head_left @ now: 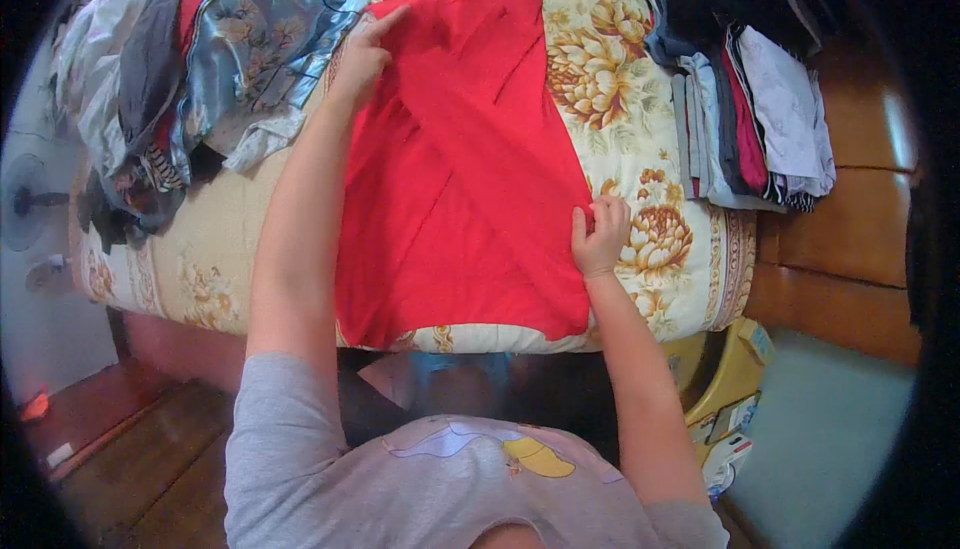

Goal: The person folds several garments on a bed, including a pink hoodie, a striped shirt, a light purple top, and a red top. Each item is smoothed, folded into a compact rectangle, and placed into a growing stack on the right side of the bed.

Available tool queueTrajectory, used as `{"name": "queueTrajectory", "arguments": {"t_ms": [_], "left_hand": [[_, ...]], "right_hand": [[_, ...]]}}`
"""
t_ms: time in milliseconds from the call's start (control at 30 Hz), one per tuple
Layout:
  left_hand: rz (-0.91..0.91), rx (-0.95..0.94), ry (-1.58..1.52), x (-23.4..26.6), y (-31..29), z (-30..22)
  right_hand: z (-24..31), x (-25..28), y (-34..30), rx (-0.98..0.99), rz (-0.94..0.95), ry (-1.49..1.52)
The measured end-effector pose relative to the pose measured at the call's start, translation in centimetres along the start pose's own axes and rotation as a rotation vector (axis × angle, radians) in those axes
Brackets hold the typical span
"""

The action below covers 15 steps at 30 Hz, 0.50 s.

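Observation:
A red garment (460, 189) lies spread lengthwise on the bed in front of me, with a long panel like a sleeve laid slantwise across it. Its upper left corner is under my left hand (364, 57), whose index finger stretches out over the cloth, apart from the thumb. Lower down, at the right edge, my right hand (602, 234) is closed on the garment, pinching it between thumb and fingers. Some wrinkles run across the upper part of the cloth.
The bed has a cream flowered cover (660, 234). To the left lies a loose heap of clothes (240, 79), with shiny blue fabric on top. Folded clothes (785, 109) are stacked at the right, beside wooden panelling (850, 219). A yellow plastic object (728, 379) stands below the bed's right edge.

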<state>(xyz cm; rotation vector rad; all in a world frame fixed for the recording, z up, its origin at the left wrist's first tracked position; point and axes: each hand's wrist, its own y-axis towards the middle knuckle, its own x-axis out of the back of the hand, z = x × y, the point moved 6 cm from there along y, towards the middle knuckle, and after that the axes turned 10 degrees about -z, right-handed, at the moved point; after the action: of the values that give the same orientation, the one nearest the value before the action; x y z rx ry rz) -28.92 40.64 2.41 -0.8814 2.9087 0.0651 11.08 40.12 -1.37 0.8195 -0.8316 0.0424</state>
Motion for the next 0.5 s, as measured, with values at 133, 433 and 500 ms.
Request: {"name": "queueTrajectory", "arguments": {"t_ms": [133, 433, 500], "left_hand": [[-0.187, 0.257, -0.001, 1.9, 1.4, 4.1], [-0.197, -0.080, -0.159, 1.1, 6.5, 2.0], [-0.198, -0.057, -0.093, 1.5, 6.9, 2.9]], "right_hand": [[-0.1, -0.3, -0.1, -0.011, 0.042, -0.019], [-0.3, -0.5, 0.1, -0.006, 0.073, 0.004], [-0.3, -0.5, 0.0, 0.012, 0.063, 0.011]]}}
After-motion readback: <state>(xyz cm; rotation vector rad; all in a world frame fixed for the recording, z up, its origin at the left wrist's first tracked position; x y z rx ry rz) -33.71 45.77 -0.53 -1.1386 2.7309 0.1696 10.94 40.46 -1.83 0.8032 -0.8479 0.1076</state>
